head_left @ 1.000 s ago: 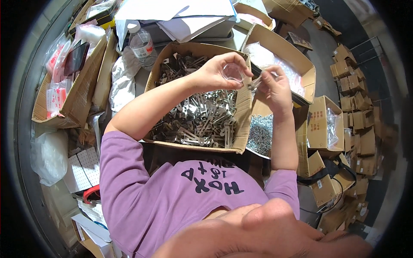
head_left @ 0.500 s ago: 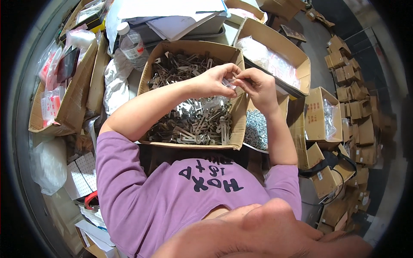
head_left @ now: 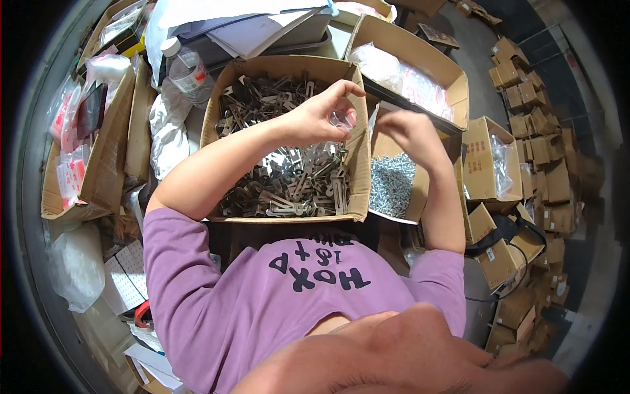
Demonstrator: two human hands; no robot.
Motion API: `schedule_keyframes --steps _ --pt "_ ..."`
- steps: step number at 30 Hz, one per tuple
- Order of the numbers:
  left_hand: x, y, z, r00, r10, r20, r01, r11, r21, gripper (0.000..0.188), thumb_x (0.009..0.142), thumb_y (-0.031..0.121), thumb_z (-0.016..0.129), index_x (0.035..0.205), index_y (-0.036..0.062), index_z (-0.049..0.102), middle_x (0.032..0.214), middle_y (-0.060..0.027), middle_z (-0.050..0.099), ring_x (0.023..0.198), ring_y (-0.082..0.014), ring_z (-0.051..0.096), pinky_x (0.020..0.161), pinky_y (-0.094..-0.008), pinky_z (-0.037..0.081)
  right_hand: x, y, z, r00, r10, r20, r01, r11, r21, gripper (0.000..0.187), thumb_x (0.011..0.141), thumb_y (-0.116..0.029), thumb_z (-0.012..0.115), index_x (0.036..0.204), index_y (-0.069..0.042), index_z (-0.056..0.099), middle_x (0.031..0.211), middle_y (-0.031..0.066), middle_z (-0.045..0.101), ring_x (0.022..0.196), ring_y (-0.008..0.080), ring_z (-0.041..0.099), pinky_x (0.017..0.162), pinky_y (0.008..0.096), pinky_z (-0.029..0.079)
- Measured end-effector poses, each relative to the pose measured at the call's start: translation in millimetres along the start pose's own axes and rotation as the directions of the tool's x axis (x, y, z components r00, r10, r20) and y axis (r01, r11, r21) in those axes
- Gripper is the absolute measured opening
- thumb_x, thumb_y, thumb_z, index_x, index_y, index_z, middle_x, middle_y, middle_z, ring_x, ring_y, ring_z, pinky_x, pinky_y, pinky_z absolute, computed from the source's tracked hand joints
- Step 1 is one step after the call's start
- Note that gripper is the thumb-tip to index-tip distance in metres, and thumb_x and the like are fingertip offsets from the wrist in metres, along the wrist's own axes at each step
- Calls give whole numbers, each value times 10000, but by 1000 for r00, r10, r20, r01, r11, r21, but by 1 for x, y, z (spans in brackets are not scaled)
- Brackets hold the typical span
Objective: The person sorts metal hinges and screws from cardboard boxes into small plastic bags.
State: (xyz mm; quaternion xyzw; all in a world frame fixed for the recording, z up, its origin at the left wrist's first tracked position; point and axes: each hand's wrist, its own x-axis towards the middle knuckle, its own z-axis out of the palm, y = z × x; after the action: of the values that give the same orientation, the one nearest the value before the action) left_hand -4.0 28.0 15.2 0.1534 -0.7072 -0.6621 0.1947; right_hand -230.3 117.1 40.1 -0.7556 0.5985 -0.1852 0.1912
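Observation:
My left hand point(head_left: 323, 117) is curled around a small clear plastic bag point(head_left: 340, 121), holding it above the right side of a cardboard box point(head_left: 362, 164) full of flat slotted metal pieces point(head_left: 295, 177). To the right, my right hand point(head_left: 413, 134) hovers over a smaller box of small silvery screws point(head_left: 392, 187). Its fingers bend toward the left and are partly hidden and blurred, so whether they hold anything does not show. Apart from each other, the two hands have the wall of the large box between them.
Behind the screws stands a long carton point(head_left: 453, 82) with plastic bags. A capped plastic bottle point(head_left: 189, 72) and papers point(head_left: 256, 33) lie beyond the metal pieces. At the left, another carton point(head_left: 108, 161) carries bags and a dark phone point(head_left: 92, 108). Several cartons point(head_left: 531, 125) are stacked far right.
My right hand has parted from my left hand and the bag, moving right over the screws. My left hand keeps the bag in nearly the same place. The view has shifted slightly.

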Motion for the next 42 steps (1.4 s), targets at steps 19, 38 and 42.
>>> schedule_keyframes --steps 19,38,42 --pt "-2 -22 17 966 -253 50 243 958 153 638 718 25 699 1253 67 353 1022 -63 532 904 -121 504 792 -263 457 -41 67 36 945 293 146 -321 916 239 82 729 -23 655 803 3 632 721 72 642 673 114 593 636 255 478" --pt "-1 -12 15 990 -126 69 107 967 231 570 699 58 712 1196 43 432 1007 -72 537 971 -137 528 787 -276 493 0 -11 22 1000 6 -1 -2 502 865 188 791 -29 683 943 -17 571 888 12 599 777 56 561 691 192 454" --pt "-3 -13 14 993 -120 21 119 991 56 515 679 66 758 1121 47 494 993 -68 597 921 -140 571 813 -272 485 31 -9 21 995 -30 -96 89 715 693 144 820 -65 645 938 6 605 843 16 605 760 64 562 680 208 456"
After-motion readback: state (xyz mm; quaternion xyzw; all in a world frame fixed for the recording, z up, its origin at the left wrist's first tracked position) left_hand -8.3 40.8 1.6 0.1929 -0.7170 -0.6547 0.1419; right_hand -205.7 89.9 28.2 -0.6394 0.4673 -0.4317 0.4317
